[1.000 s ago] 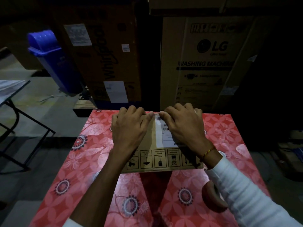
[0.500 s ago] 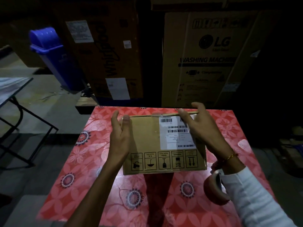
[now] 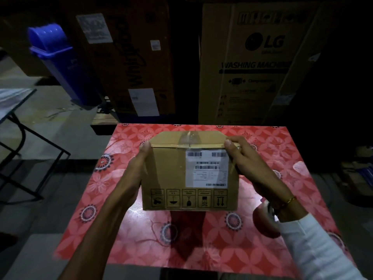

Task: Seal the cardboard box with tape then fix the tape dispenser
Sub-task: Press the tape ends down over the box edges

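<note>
- Head view: the box [image 3: 187, 178] sits at the middle of the table [image 3: 282, 142], its labelled face toward the camera and clear tape [image 3: 188, 138] running over its top seam.
- The left hand [image 3: 137, 172] presses flat on the box's 9 o'clock side, thumb at the top corner.
- The right hand [image 3: 248, 164] clasps the 3 o'clock side, thumb tip on the top front edge; both hands grip the box between them.
- A white label [image 3: 206, 168] with barcodes covers the upper right of the front face; a row of handling symbols [image 3: 188, 199] lines the bottom.
- A dark red dispenser [image 3: 264, 223] lies at 4 o'clock from the box, partly hidden under the right wrist.
- At 11 o'clock, well apart, stands a blue bin [image 3: 60, 63]; at 1 o'clock a large carton [image 3: 258, 63] marked LG.
</note>
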`<state>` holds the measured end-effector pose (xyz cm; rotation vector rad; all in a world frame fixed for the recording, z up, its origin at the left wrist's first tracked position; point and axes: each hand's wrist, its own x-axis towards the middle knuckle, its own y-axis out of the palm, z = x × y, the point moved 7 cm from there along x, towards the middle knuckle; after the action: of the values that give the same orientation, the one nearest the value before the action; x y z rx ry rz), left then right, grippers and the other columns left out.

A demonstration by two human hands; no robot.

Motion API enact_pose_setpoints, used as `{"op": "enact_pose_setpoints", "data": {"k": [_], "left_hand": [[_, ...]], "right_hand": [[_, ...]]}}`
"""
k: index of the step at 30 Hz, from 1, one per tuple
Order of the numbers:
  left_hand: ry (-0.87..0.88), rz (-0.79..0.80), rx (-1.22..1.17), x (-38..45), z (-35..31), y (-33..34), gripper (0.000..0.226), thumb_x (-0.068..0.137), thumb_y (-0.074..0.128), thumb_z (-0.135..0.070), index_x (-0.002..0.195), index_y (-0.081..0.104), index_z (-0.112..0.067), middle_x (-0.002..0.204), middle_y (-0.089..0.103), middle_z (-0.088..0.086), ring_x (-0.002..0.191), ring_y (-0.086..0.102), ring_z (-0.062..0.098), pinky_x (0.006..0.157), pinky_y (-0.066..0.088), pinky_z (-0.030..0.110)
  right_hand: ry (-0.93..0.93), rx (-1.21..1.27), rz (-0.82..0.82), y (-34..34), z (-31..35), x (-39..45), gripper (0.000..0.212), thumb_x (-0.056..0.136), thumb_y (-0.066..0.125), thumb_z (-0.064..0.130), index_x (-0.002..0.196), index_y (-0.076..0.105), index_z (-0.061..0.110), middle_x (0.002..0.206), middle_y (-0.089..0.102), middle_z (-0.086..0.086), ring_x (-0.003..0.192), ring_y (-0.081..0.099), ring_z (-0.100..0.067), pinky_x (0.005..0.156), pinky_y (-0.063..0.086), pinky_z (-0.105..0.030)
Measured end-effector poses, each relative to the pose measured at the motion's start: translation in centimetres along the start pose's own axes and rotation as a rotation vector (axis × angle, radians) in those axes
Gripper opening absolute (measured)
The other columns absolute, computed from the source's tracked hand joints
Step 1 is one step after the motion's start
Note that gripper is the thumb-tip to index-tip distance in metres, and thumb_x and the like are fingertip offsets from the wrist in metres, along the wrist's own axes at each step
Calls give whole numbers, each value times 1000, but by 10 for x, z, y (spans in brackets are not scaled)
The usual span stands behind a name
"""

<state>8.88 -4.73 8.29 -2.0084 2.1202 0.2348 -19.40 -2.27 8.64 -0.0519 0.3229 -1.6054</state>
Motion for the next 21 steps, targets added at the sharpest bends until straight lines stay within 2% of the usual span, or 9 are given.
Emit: {"op": "enact_pose_setpoints", "data": {"k": [2,5,9,11,14,18,20,21], "left_hand": [[27,-10,-17,6,3,-14,37,100,39,-56,106,68,-36,96,77,-7,96,71,14,77,53,35],[48,-32,-50,19,14,-43,35,101,42,-53,113,68,-32,112,75,-1,111,67,22,92,52,40],[107,-35,-46,38,30,-75,36,104,40,-49,126,63,-33,132,67,-1,124,60,20,105,45,45],[132,-15,-46,45,39,-83,40,106,39,-43,135,60,-27,137,65,0,129,58,19,105,43,41],[120,-74,-89,51,52,-97,36,108,37,-27,136,58,-17,131,67,1,119,63,13,97,47,32],[48,-146,-119,58,69,-118,28,107,38,-14,124,58,-23,114,68,-6,98,65,5,78,51,18],[16,-173,-128,58,75,-128,26,106,40,-12,125,55,-23,109,66,-8,94,62,6,67,50,12],[8,-177,-129,58,77,-132,28,106,40,-12,128,53,-22,109,65,-9,93,60,5,64,50,11]], "right_hand": [[-21,5,16,17,2,1,44,96,48,59,133,47,35,112,67,1,96,70,-11,75,55,-31],[-80,-52,15,41,7,6,57,89,49,64,133,44,29,105,65,6,92,69,-7,72,56,-30],[-132,-105,60,72,2,13,65,83,53,65,133,45,24,117,60,13,103,63,-4,77,52,-23],[-114,-61,73,85,-8,16,69,81,58,66,133,45,23,128,59,7,116,61,-13,87,54,-30],[-67,-4,87,104,-21,25,76,77,68,71,133,44,27,140,55,0,126,57,-21,100,54,-43],[-58,-15,111,133,-30,38,71,83,74,46,142,41,26,143,52,1,129,56,-23,107,50,-44],[-62,-9,118,146,-35,40,70,89,74,32,149,37,22,148,49,0,135,52,-22,112,46,-43],[-62,-8,120,152,-37,39,72,89,74,34,150,37,22,151,48,-1,136,51,-22,114,44,-45]]}}
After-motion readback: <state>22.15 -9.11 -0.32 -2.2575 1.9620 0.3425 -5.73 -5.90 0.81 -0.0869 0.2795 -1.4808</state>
